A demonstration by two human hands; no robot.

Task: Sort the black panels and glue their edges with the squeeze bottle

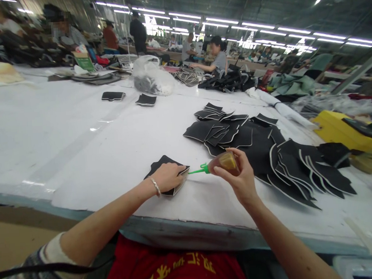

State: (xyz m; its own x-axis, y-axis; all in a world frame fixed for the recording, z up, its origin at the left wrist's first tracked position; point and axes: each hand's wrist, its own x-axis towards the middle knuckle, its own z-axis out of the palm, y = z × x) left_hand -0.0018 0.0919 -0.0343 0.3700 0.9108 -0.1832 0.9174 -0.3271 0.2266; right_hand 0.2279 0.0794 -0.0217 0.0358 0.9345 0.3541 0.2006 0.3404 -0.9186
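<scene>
Red printed shirt fills the bottom edge, both bare forearms reaching out over the white cloth-covered surface (77, 134). Left hand (168, 177), silver bangle at the wrist, lies palm-down with fingers curled over a small flat black fabric piece with pale edging (162, 163), pinning it to the surface at its near right edge. Right hand (239, 178) is closed around a small amber translucent squeeze bottle with a green nozzle (221, 162); bottle's long axis runs roughly level, right to left, nozzle tip just beside the pinned piece's right edge and the left fingertips. Contact of tip with fabric cannot be told. Piece sits directly ahead of the left hand, left of the right hand; left hand is the nearer one. Behind and to the right, a spread pile of similar black cut panels (270, 155), matte, thin, pale-edged, overlapping. Farther back, a clear plastic bag of dark bits (151, 76); yellow box (338, 129) at right. Other people work at distant benches.
</scene>
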